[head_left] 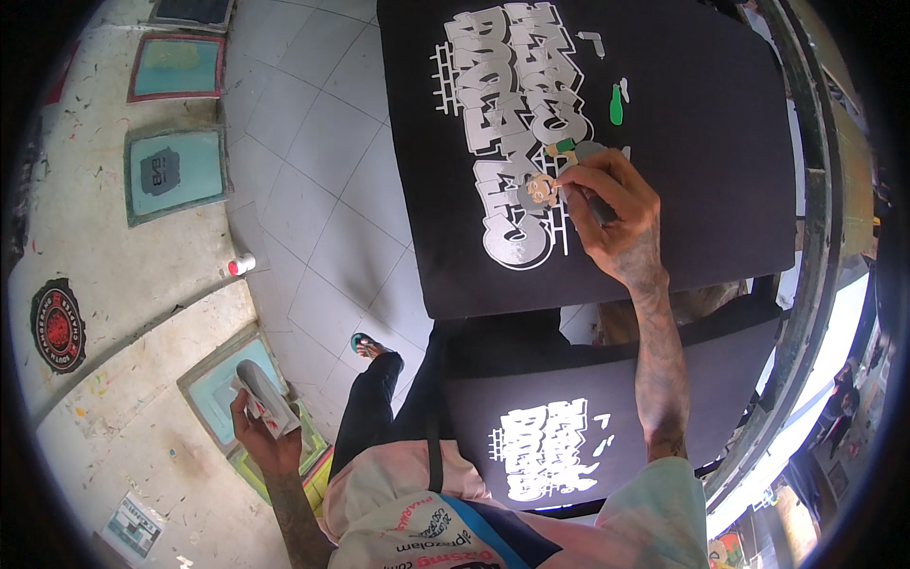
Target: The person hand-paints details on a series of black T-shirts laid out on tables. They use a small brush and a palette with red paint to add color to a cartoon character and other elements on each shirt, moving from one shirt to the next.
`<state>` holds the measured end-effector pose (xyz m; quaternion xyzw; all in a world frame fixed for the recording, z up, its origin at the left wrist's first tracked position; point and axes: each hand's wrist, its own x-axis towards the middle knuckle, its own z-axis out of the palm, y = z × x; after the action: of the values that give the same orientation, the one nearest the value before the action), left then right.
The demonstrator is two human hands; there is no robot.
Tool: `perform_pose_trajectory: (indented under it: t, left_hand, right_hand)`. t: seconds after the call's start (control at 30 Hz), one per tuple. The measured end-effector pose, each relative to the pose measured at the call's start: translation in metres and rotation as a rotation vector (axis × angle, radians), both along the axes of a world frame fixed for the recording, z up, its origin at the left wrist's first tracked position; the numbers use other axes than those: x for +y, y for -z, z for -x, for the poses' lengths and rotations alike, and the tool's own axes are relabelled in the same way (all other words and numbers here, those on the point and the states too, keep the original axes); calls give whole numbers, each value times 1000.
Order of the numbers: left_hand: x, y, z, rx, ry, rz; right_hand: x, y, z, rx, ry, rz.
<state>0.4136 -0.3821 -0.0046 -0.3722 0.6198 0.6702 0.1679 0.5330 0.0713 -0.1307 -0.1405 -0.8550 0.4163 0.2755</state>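
Head view: right hand [611, 213] over black cloth [706, 204], room toward right edge [790, 204].

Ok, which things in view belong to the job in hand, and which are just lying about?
Likely in the job:
black cloth with pale lettering, under the right hand
white container in the left hand
perhaps the second printed cloth, nearer the body

Seemingly just lying about:
teal framed screens
red-and-white pot

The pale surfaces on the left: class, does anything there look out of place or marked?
Yes. A small white, red-ended container sits at the very edge of the pale surfaces, oddly exposed, as if it could be knocked off. Small red marks lower down might be stray splashes against the pale colour.
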Motion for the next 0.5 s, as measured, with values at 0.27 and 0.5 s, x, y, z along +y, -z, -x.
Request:
perform_pose_trajectory:
  t: [0.27,0.5]
  left_hand:
    - [-26,5,1,-3,54,-221]
    - [-26,4,1,5,56,-234]
  right_hand:
    - [0,1,0,2,-1,16]
    - [2,-1,-1,-22,9,8]
